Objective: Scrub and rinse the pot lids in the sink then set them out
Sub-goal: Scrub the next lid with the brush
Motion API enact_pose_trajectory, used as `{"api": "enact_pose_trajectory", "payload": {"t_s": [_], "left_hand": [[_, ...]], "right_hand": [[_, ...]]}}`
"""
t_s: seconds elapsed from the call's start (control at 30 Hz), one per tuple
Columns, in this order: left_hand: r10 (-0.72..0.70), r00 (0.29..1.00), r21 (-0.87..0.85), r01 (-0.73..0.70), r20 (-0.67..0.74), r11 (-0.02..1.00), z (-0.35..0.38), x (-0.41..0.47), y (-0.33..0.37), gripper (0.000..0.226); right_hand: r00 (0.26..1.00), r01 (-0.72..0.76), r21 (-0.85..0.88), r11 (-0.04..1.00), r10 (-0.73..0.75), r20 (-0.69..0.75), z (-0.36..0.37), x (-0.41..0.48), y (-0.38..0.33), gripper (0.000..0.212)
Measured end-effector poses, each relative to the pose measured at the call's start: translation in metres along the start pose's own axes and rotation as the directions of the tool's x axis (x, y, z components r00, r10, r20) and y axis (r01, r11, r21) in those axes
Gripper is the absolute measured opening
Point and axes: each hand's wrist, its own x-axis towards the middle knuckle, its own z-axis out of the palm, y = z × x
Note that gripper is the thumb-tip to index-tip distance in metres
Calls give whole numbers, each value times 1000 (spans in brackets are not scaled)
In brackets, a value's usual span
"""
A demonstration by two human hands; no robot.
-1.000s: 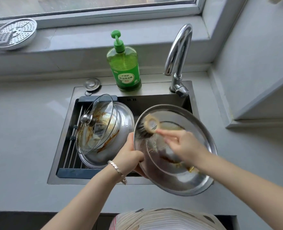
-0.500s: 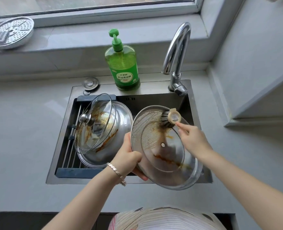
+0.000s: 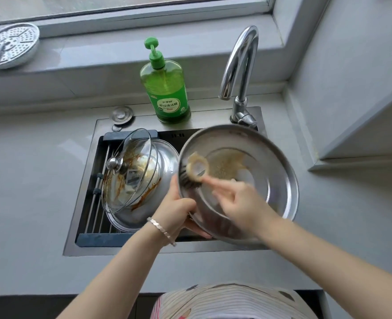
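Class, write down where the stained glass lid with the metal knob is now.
Head view: the stained glass lid leans on a steel lid lying in the left half of the sink, left of the left hand.

Soft daylight comes from the window [image 3: 121, 12] at twelve o'clock; shadows are faint. Glare streaks the faucet [image 3: 238, 63] and steel lid [image 3: 280, 171]. The right hand [image 3: 241, 203] and brush [image 3: 196, 168] are motion-blurred; the frame edges bow.
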Motion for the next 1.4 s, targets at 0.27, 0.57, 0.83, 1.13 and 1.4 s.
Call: {"api": "enact_pose_trajectory", "payload": {"t_s": [0.27, 0.57, 0.83, 1.13, 1.4], "left_hand": [[11, 998, 0, -11, 62, 1000, -3, -5, -7, 78], [105, 994, 32, -105, -8, 994, -26, -5, -4, 83], [148, 987, 16, -148, -66, 989, -25, -5, -3, 90], [148, 986, -6, -149, -83, 989, -25, -7, -8, 84], [201, 971, -41, -208, -131, 977, -30, -9, -5, 81]], "right_hand": [[995, 96, -210, 973, -98, 3, -24, 3, 15, 45], [985, 161, -315, 936, -132, 109, -27, -4, 34, 40], [995, 97, -259, 961, -97, 16, -21, -1, 37, 43], [997, 21, -180, 983, -33, -63, -24, 2, 41, 46], [999, 39, -240, 970, -33, 32, -18, -21, 47, 49]]}}
